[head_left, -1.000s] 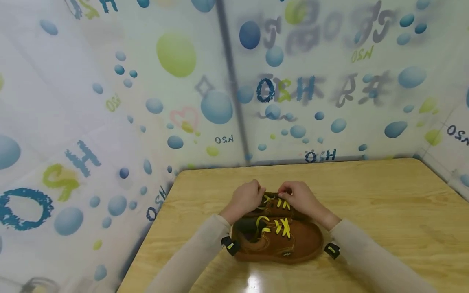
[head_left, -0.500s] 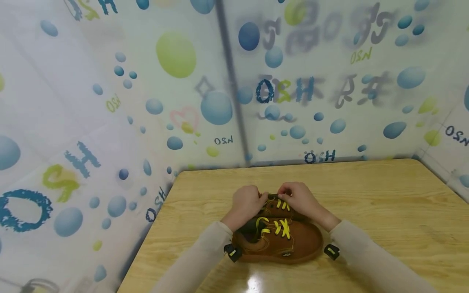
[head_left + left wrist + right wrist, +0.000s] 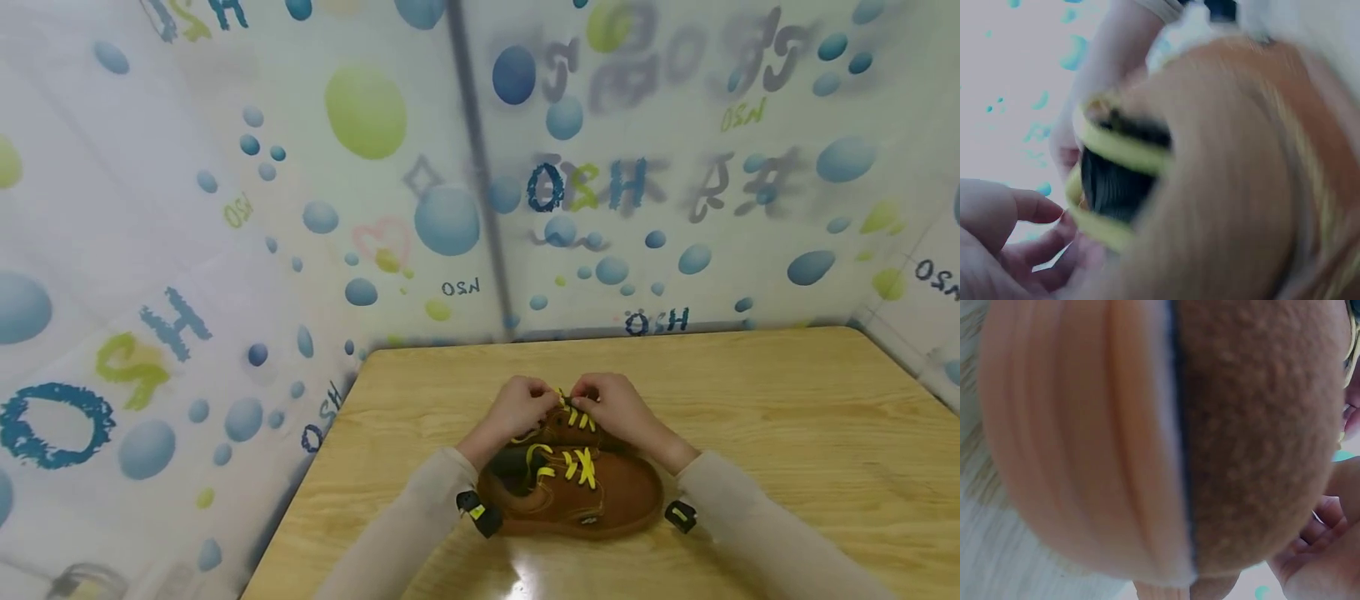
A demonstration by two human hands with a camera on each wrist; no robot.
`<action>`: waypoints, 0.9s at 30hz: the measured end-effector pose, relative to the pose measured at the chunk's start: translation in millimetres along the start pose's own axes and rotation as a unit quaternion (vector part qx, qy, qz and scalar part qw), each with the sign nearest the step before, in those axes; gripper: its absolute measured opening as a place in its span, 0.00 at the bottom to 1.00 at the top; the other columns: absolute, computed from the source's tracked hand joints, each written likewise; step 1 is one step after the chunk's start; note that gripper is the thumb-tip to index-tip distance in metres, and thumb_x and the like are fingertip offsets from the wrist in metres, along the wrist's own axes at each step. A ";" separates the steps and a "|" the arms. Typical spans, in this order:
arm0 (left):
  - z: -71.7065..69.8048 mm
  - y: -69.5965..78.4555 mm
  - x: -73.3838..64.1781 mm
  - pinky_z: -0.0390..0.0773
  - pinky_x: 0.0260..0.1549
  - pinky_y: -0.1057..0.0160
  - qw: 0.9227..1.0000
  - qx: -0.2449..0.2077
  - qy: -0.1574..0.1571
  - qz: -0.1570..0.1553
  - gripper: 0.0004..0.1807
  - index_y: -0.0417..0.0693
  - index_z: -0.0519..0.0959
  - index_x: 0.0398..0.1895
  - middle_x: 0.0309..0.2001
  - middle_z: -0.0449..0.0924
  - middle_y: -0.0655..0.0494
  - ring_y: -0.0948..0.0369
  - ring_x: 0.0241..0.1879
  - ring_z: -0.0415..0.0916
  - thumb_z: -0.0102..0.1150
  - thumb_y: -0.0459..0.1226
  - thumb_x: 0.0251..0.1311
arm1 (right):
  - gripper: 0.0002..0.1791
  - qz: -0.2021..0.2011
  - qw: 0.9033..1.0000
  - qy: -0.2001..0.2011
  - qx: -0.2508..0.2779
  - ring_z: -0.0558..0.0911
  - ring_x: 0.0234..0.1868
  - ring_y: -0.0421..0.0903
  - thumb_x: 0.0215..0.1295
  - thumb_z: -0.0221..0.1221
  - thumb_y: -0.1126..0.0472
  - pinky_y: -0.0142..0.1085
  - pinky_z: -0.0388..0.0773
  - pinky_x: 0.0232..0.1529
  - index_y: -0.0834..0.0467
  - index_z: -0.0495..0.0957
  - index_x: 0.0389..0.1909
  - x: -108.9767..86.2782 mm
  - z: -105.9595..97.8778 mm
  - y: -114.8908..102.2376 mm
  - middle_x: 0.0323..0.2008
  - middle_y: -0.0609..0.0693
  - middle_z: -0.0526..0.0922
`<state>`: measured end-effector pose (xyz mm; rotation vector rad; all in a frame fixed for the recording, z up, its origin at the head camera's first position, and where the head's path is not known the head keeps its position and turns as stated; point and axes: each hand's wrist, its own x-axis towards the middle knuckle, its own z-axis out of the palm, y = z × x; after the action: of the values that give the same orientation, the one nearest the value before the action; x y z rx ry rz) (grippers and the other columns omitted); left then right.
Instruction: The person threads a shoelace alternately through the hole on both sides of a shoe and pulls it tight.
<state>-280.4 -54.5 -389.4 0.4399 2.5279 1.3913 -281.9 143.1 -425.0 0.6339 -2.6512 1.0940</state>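
Two brown low shoes with yellow laces lie side by side on the table. My hands are at the top of the far shoe [image 3: 555,432]. My left hand [image 3: 513,415] pinches its yellow shoelace [image 3: 1104,231] between thumb and fingertips. Close beside it, my right hand [image 3: 615,410] pinches at the top of the same lacing; the exact grip is partly hidden behind its fingers. Nearer to me sits the other shoe [image 3: 626,487], its lace crossed in front and its opening toward the left. A brown rounded toe [image 3: 1260,444] fills much of the right wrist view.
The light wooden table [image 3: 787,433] extends to both sides and ends at a patterned curtain [image 3: 360,200] behind it. My left forearm passes just left of the near shoe's heel, the right one beyond its toe.
My left hand has shifted right, toward the right hand, and a bit of yellow shoelace now shows between them. The right hand and the near shoe have stayed put.
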 end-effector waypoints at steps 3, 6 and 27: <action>-2.4 1.7 -2.1 0.59 0.09 0.68 1.000 0.017 -0.023 0.013 0.15 0.48 0.85 0.44 0.26 0.81 0.54 0.64 0.11 0.59 0.46 0.35 0.72 | 0.04 -0.001 1.000 -0.004 -0.002 0.82 0.34 0.41 0.66 0.62 0.63 0.39 0.78 0.38 0.53 0.84 0.34 0.4 1.3 -0.5 0.33 0.48 0.86; -4.0 2.1 -2.0 0.60 0.10 0.68 0.998 0.026 -0.040 0.027 0.16 0.48 0.84 0.50 0.38 0.86 0.50 0.63 0.12 0.64 0.45 0.31 0.72 | 0.04 0.000 1.000 0.002 -0.002 0.82 0.34 0.42 0.66 0.62 0.64 0.40 0.78 0.38 0.53 0.84 0.33 0.5 1.1 -0.3 0.32 0.47 0.86; 9.4 -15.9 10.5 0.76 0.24 0.69 0.816 0.532 0.054 0.220 0.07 0.59 0.82 0.35 0.27 0.83 0.64 0.67 0.25 0.78 0.57 0.37 0.69 | 0.03 -0.007 1.000 0.010 -0.006 0.80 0.32 0.41 0.66 0.62 0.64 0.40 0.77 0.37 0.54 0.84 0.34 0.3 2.0 0.6 0.32 0.49 0.86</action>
<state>-289.5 -51.4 -408.3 1.1941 3.2037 -0.1344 -282.5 142.0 -426.7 0.6352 -2.6311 1.0742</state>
